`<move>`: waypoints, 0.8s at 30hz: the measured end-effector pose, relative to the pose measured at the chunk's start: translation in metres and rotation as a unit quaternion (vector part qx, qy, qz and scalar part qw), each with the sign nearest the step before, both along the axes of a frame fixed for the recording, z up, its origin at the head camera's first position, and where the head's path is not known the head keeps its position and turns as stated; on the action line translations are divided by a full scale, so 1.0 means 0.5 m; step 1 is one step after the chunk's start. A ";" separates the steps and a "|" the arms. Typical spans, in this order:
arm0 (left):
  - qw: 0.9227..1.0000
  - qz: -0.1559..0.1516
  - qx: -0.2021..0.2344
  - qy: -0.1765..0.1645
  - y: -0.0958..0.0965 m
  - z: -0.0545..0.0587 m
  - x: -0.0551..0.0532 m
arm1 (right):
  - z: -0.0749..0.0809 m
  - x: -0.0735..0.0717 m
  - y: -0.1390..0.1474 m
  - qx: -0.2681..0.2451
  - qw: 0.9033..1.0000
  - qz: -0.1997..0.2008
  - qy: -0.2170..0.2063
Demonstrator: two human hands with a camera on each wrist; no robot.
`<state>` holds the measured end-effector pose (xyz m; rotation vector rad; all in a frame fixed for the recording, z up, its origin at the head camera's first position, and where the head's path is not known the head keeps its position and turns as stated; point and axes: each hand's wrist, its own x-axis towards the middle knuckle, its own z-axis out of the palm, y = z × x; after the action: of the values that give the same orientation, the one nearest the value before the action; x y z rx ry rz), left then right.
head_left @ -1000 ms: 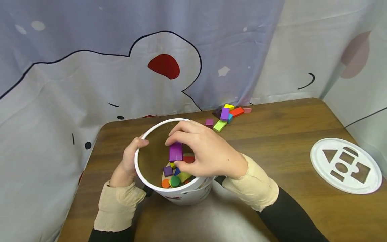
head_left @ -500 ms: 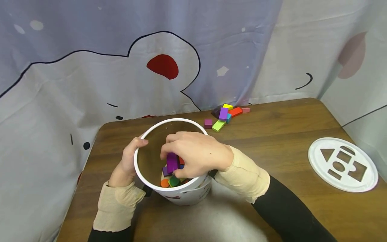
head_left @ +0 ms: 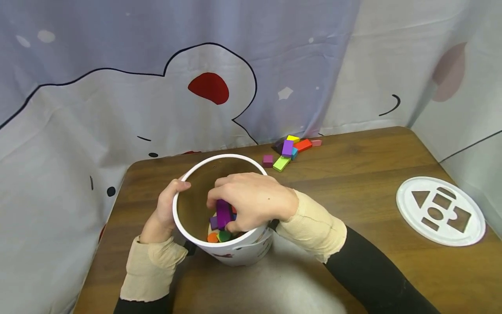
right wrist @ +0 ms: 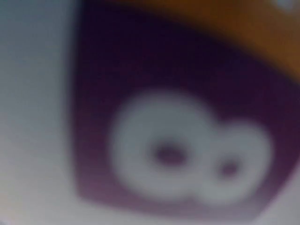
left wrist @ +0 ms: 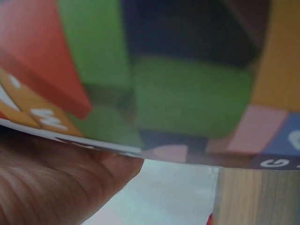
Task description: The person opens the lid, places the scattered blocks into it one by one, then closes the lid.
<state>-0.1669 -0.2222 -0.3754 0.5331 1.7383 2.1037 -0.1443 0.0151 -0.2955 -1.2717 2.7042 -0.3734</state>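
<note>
A round white bucket (head_left: 247,256) with printed pictures stands on the table, tilted slightly toward me in the head view. My left hand (head_left: 166,205) grips its rim on the left, thumb over the edge; the left wrist view shows that hand (left wrist: 61,183) against the printed wall. Inside the bucket, my right hand (head_left: 252,200) holds a purple block (head_left: 224,214) between thumb and fingers. Below it lie a smaller violet block (head_left: 213,223), an orange round piece (head_left: 212,237) and a green round piece (head_left: 224,236). The right hand hides other pieces. Only blurred bucket print (right wrist: 168,140) fills the right wrist view.
Behind the bucket lies a loose pile of blocks, among them a lime block (head_left: 281,163), a red block (head_left: 303,145) and a magenta cube (head_left: 268,161). A white lid (head_left: 415,224) with shaped holes rests at the right. A curtain (head_left: 117,109) hangs behind the wooden table (head_left: 353,187).
My right hand has lowered deeper into the bucket with the purple block and shifted slightly left. The left hand keeps its grip on the rim. The head view has shifted slightly.
</note>
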 end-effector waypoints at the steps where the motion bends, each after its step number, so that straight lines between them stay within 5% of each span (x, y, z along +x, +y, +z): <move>1: 1.000 0.002 0.000 -0.001 0.000 0.000 0.001 | -0.001 0.000 0.000 -0.001 1.000 0.002 0.002; 13: 1.000 0.017 -0.024 0.000 0.002 -0.002 0.004 | -0.008 0.004 0.000 -0.014 1.000 0.011 0.024; 19: 1.000 -0.001 -0.010 0.006 0.001 -0.003 0.001 | -0.016 0.009 0.009 -0.091 0.994 0.002 0.053; 24: 1.000 -0.002 -0.011 0.011 -0.001 -0.005 0.001 | -0.028 0.006 0.018 -0.182 0.979 0.019 0.095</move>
<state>-0.1664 -0.2228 -0.3779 0.5560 1.7699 2.0801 -0.1415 0.0240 -0.3093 -1.5171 2.8553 -0.8121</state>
